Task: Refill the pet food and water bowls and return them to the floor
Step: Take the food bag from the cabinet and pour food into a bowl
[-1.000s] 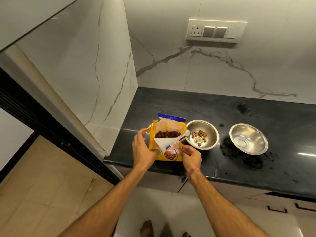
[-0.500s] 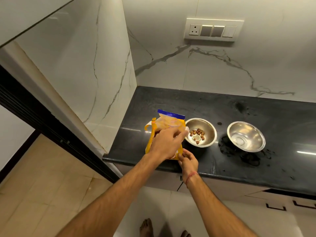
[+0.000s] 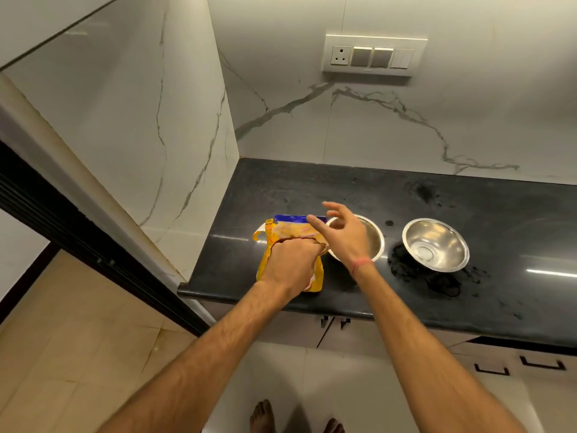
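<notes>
Meanwhile, left hand fingers-deep inside the yellow food bag, right hand loosely open, empty, above.

Left hand: fingers hidden inside bag. Bag: print unreadable, contents covered. Near bowl: left half, contents masked by right hand. Bench: cut off at right edge.
</notes>
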`<state>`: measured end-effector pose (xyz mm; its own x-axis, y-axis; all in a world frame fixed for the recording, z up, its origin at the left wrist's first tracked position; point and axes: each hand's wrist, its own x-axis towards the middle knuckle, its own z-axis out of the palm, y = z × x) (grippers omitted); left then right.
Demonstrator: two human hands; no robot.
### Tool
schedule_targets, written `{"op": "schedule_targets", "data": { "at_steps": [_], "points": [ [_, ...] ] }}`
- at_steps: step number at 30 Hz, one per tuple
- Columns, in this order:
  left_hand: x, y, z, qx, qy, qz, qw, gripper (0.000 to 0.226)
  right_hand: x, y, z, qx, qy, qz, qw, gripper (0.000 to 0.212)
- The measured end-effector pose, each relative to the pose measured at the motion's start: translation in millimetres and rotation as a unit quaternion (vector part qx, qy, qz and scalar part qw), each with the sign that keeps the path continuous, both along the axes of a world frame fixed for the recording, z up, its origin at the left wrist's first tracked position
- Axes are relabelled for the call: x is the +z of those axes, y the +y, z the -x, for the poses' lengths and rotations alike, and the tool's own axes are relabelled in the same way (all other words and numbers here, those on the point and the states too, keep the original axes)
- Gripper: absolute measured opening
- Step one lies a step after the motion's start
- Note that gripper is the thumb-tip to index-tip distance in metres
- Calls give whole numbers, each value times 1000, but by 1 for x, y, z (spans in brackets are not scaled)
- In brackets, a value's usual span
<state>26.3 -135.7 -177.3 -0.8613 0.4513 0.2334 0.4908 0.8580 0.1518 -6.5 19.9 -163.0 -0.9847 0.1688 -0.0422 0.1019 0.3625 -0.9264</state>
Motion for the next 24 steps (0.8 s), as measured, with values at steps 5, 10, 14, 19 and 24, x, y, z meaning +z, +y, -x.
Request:
{"op": "schedule_targets", "data": {
  "at_steps": [5, 10, 14, 19, 24],
  "points": [
    [-6, -3, -8, 15, 39, 11, 999, 31, 14, 5, 23, 20, -6, -135, 991, 41],
    [-17, -6, -21, 15, 37, -4, 999, 50, -32, 12, 23, -76, -178, 313, 930, 38],
    [-20, -1, -32, 29, -11, -65, 997, 31, -62, 7, 3, -140, -239, 571, 773, 39],
    [-13, 12, -22, 116, -113, -22, 987, 38, -89, -3, -9, -179, -241, 535, 790, 40],
    [-18, 10, -20, 153, -109, 1, 982, 48, -101, -1, -29, -196, -215, 414, 863, 37]
  ]
}}
